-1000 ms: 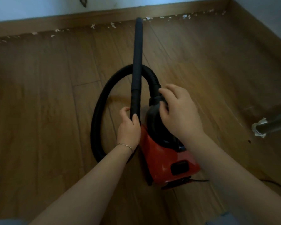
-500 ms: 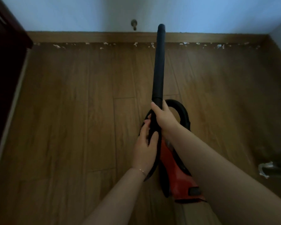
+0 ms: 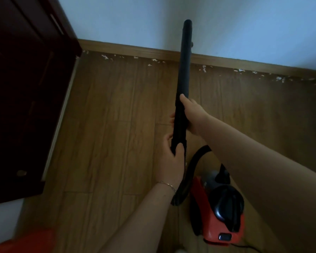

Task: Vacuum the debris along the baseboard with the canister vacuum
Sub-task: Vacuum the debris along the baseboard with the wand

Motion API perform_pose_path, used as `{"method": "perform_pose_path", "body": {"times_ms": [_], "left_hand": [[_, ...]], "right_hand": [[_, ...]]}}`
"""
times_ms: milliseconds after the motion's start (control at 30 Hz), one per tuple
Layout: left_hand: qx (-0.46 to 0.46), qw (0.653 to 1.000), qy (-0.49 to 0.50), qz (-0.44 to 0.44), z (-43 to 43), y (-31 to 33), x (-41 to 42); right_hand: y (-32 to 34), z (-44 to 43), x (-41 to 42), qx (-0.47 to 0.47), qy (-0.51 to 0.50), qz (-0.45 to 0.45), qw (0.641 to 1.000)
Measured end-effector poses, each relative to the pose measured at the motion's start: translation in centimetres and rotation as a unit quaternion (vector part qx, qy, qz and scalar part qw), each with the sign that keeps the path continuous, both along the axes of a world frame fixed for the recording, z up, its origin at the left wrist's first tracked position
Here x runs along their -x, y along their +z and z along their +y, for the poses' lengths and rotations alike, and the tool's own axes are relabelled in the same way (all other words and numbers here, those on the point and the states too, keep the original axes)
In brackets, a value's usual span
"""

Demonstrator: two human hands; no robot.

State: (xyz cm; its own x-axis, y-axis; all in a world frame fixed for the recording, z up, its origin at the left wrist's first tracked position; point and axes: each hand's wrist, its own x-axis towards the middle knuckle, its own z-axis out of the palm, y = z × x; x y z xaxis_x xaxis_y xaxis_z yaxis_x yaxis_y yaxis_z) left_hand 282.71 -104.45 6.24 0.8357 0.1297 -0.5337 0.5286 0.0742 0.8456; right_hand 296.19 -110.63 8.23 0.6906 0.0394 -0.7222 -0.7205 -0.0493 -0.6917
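Item, nearest: my left hand (image 3: 171, 161), fingers clamped round the lower end of the black wand (image 3: 183, 83); a thin bracelet (image 3: 167, 185) on the wrist.
Item, below and right of those fingers: red canister vacuum (image 3: 217, 221) on the wood floor (image 3: 108, 143), its black hose (image 3: 193, 161) curving up behind my left wrist to the wand.
Item, just above the left fingers: my right hand (image 3: 193, 115), fingers wrapped round the wand's middle. A second ago this hand rested on the canister; half a second ago both hands were already on the wand, lower in view.
Item, far left of both hands: dark wooden cabinet (image 3: 26, 88), standing against the wall (image 3: 126, 21).
Item, beyond the fingers: the wand's tip, raised, showing against the wall above the baseboard (image 3: 135, 50); it has lifted since a second ago.
Item, farthest: white debris (image 3: 154, 60), scattered along the foot of the baseboard left and right of the wand, well apart from my fingers.
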Motion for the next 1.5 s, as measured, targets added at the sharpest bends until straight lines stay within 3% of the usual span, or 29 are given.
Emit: {"method": "perform_pose_path", "body": {"times_ms": [133,467,800,1000,1233,1433,1500], "left_hand": [[-0.023,0.999,0.033,-0.008,1.1,0.6,-3.7],[0.001,0.986,0.157,0.062,5.0,-0.1,-15.9],[-0.039,0.982,0.125,0.139,12.8,-3.1,-23.1],[-0.03,0.977,0.124,0.172,19.5,-5.3,-27.1],[-0.06,0.982,0.081,0.161,24.6,-6.9,-30.9],[-0.094,0.98,0.036,0.174,26.9,-8.8,-32.9],[-0.1,0.978,0.046,0.18,27.6,-9.3,-33.2]], "right_hand": [[-0.1,2.6,-3.8,-0.026,0.052,0.01,0.998],[-3.5,9.0,-13.4,0.049,0.215,0.053,0.974],[-6.7,17.5,-19.3,0.093,0.248,0.058,0.963],[-9.0,23.8,-23.5,0.07,0.244,0.095,0.963],[-11.6,27.7,-27.4,0.095,0.243,0.109,0.959],[-13.7,29.0,-28.9,0.179,0.309,-0.017,0.934],[-14.1,29.3,-29.4,0.165,0.317,-0.013,0.934]]}}
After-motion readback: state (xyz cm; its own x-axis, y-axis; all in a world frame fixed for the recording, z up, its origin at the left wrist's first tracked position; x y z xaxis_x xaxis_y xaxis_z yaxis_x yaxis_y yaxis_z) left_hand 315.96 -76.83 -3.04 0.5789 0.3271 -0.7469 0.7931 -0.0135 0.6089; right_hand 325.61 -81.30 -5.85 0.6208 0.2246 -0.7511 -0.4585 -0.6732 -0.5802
